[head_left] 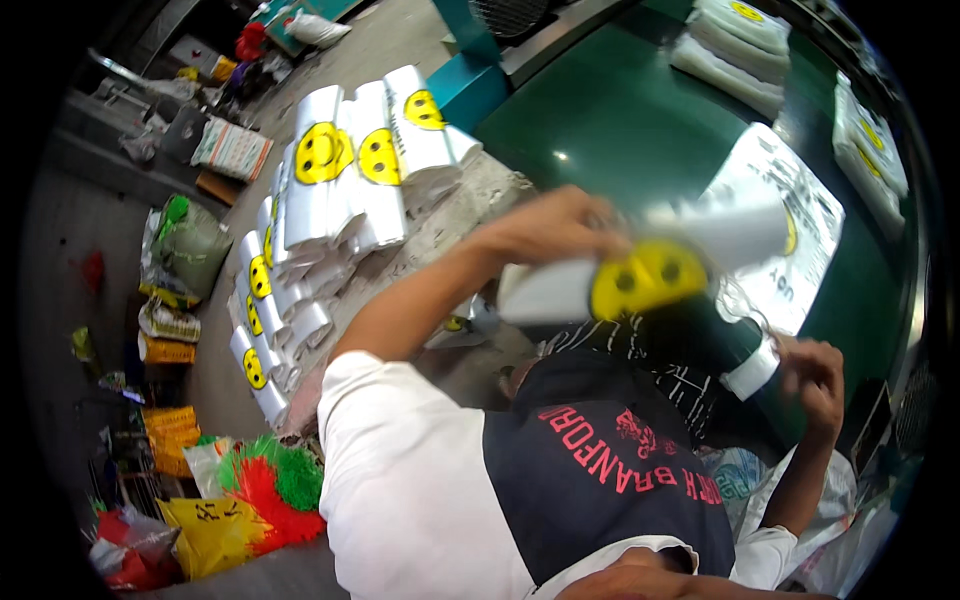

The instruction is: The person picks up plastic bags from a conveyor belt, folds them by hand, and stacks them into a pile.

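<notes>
My left hand [580,228] grips the upper edge of a folded bundle of white plastic bags [650,280] with a yellow smiley print, held in front of my chest and blurred by motion. To its right, my right hand [815,380] has its fingers curled in beside a short white strip [752,368]; blur hides what exactly lies between them. Behind the bundle, a flat white printed plastic bag [785,235] lies on a green table [600,115]. A thin loop, perhaps string, shows near the strip.
Several rolled smiley bag bundles [345,170] are piled on a worn ledge to the left. Stacked bags [735,50] lie at the table's far end, with more bags [870,150] along its right side. Sacks [195,250] and coloured plastic bundles [270,490] lie on the left floor.
</notes>
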`<act>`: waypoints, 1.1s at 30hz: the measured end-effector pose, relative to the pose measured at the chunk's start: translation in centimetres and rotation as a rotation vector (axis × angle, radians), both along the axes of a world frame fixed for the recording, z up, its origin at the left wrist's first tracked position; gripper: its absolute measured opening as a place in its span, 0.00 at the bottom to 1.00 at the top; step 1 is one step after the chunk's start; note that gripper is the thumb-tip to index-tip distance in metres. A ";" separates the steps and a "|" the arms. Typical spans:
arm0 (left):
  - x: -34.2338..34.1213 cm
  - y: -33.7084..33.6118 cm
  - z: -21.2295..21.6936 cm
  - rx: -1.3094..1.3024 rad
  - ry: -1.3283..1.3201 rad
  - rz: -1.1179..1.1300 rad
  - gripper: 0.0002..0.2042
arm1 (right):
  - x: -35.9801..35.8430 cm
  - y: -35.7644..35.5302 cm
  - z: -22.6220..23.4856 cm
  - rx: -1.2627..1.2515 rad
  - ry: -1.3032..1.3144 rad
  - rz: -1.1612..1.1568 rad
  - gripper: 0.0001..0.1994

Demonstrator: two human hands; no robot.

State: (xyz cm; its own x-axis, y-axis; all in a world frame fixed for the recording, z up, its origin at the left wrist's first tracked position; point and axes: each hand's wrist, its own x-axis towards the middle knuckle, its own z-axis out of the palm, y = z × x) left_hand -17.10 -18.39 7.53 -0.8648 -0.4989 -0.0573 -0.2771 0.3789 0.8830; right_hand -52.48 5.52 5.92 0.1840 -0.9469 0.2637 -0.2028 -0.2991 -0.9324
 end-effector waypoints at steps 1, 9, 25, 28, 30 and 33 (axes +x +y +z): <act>2.9 -1.3 0.7 0.069 0.030 0.110 0.17 | 1.1 -1.7 0.4 0.021 0.087 -0.089 0.29; 35.0 -9.0 10.8 -0.233 -0.223 1.338 0.24 | -2.0 -6.4 -6.9 0.207 0.827 -0.342 0.29; -19.2 -2.4 -12.0 0.241 0.116 0.134 0.35 | -4.3 -6.3 -11.2 0.548 -0.182 -0.711 0.26; -23.1 -0.7 -13.2 0.139 0.067 0.169 0.36 | -4.1 -3.3 -10.5 0.293 0.721 -0.444 0.40; -22.8 -0.9 -14.8 0.048 0.312 0.101 0.32 | -4.5 1.5 -10.4 0.406 0.974 -0.481 0.52; -18.8 -0.1 -15.0 0.224 -0.024 -0.099 0.22 | -5.1 6.5 -11.8 0.535 1.274 -0.608 0.59</act>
